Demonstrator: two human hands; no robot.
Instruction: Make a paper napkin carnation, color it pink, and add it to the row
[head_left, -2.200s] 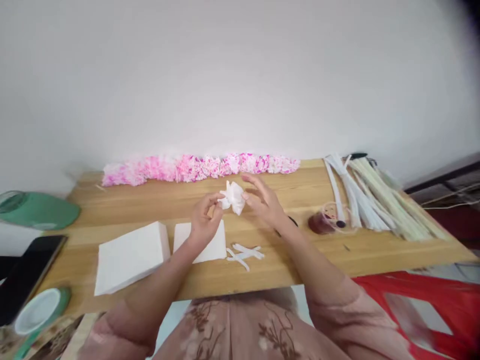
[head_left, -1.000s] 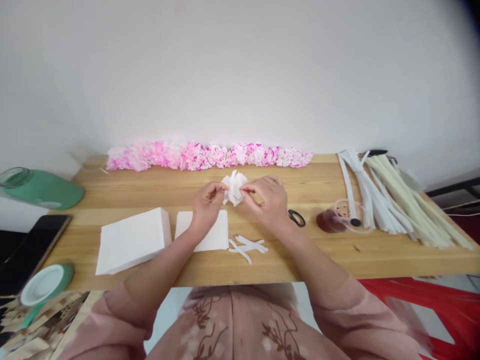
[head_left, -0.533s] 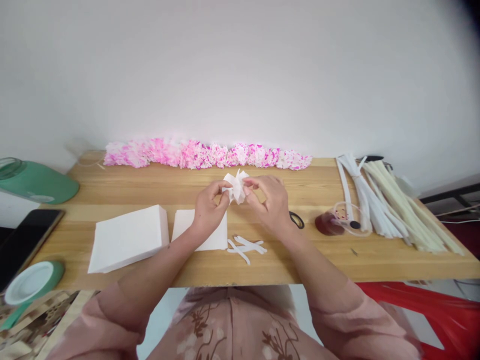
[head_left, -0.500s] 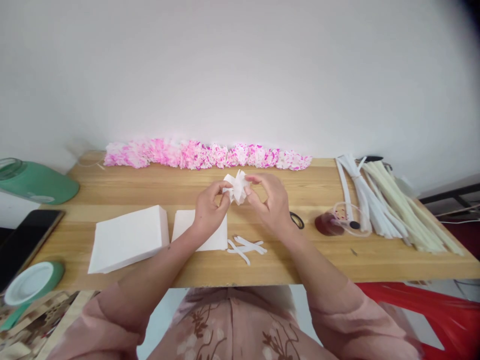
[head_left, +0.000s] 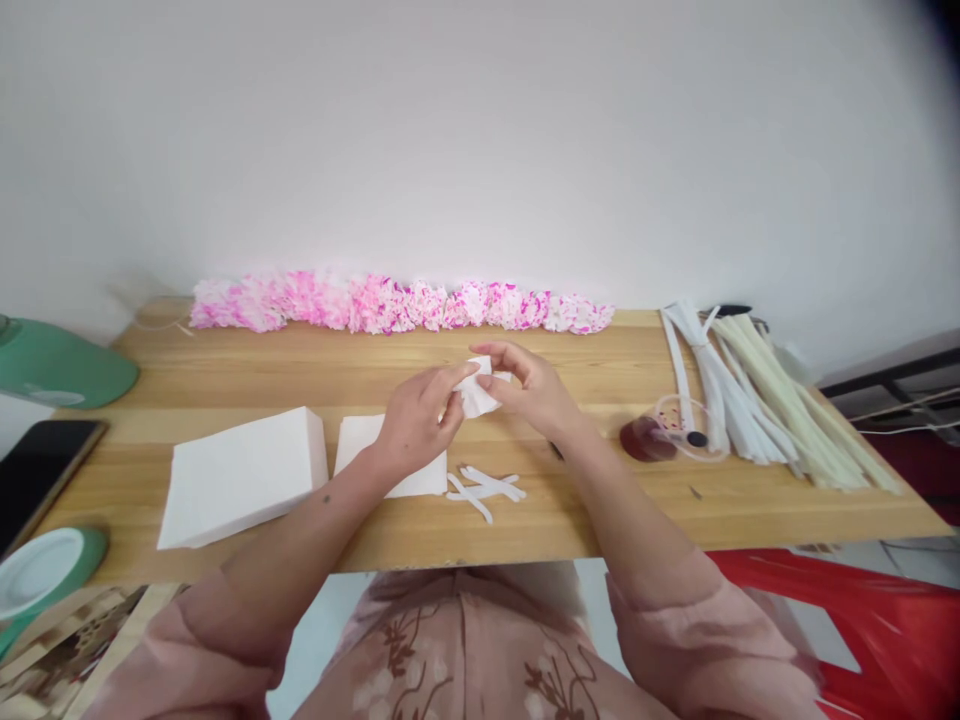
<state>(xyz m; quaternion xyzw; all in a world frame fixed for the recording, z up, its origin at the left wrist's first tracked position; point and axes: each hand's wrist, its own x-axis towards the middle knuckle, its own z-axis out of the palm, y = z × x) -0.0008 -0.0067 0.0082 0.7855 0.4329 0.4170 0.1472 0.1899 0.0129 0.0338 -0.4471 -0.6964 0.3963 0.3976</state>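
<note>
Between both hands, above the middle of the wooden table (head_left: pixel 600 510), is a small white tissue-paper flower (head_left: pixel 478 397), partly hidden by fingers. My left hand (head_left: pixel 424 415) pinches it from the left. My right hand (head_left: pixel 529 385) is closed on its right side with thumb and fingers. Below my left wrist lies a thin pile of white tissue squares (head_left: pixel 416 484). Several short white strips (head_left: pixel 484 485) lie crossed just right of that pile. A thick stack of white tissue paper (head_left: pixel 240 475) sits farther left.
Along the wall runs a row of pink-and-white paper flowers (head_left: pixel 375 303). At right are a cup of dark red liquid (head_left: pixel 646 438) and bundles of white strips (head_left: pixel 731 400) and cream strips (head_left: pixel 795 410). A phone (head_left: pixel 45 465), a green bottle (head_left: pixel 67 365) and a green-and-white round object (head_left: pixel 45 575) are at left.
My fingers have closed further around the paper flower, covering more of it, and it looks more gathered. The whole view has shifted slightly, so the things on the table appear farther left.
</note>
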